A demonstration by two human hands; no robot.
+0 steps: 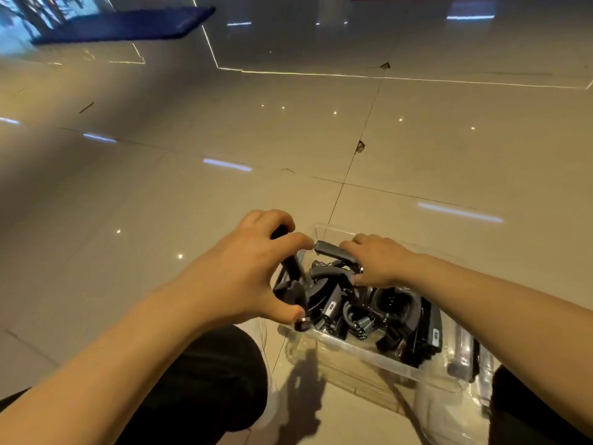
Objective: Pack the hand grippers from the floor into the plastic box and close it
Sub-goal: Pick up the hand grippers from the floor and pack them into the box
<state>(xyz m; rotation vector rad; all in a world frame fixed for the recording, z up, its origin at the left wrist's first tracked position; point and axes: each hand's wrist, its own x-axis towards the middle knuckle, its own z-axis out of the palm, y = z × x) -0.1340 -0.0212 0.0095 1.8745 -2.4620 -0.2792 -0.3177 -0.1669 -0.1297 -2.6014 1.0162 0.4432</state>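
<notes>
A clear plastic box (369,354) stands on the tiled floor between my knees, with no lid on it. Several black hand grippers (394,313) with metal springs lie piled inside. My left hand (253,271) grips a black hand gripper (293,277) over the box's left edge, fingers and thumb curled round its handles. My right hand (375,260) is over the far part of the box and holds the handle of another black hand gripper (333,252) that sticks up from the pile.
Glossy beige floor tiles (224,139) stretch ahead. A dark blue mat (128,25) lies at the far left. A clear plastic piece (465,409), possibly the lid, lies at the box's near right. My dark-trousered knees (199,390) flank the box.
</notes>
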